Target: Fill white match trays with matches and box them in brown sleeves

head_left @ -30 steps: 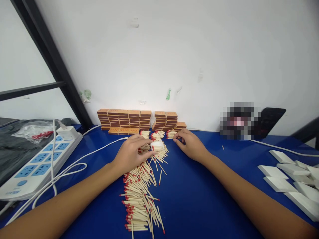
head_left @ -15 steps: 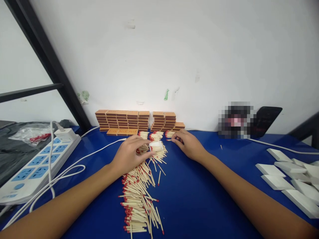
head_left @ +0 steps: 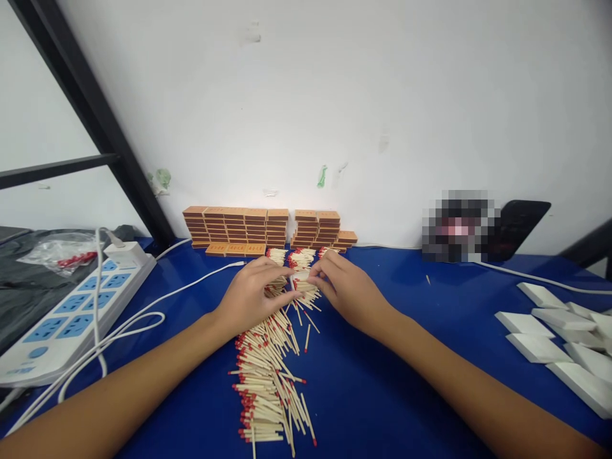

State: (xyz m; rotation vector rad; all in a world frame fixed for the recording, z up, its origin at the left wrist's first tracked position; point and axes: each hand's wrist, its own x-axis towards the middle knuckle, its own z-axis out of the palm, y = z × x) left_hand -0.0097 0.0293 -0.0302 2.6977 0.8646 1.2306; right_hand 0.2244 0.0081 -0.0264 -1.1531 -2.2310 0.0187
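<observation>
Between the thumb and fingers of my left hand [head_left: 253,290] is a small white matchbox tray [head_left: 301,276] with matches in it, partly hidden by my fingers. My right hand [head_left: 347,287] is at the tray's right end, its thumb and fingers pinched together. A match showed at those fingertips a moment ago; now the fingers hide it. Beneath and in front of both hands spreads a long heap of loose red-tipped matches [head_left: 268,382]. Smaller bunches of matches [head_left: 301,257] lie just behind the tray.
Stacked orange matchboxes [head_left: 224,226] line the white wall. A power strip [head_left: 81,312] with white cables lies at left. Several white trays [head_left: 533,347] are piled at right, and a dark phone [head_left: 523,229] leans on the wall beside a blurred-out object.
My right hand has moved left from the small match bunch to the tray, its fingers still pinched. My left hand keeps holding the tray in about the same place.
</observation>
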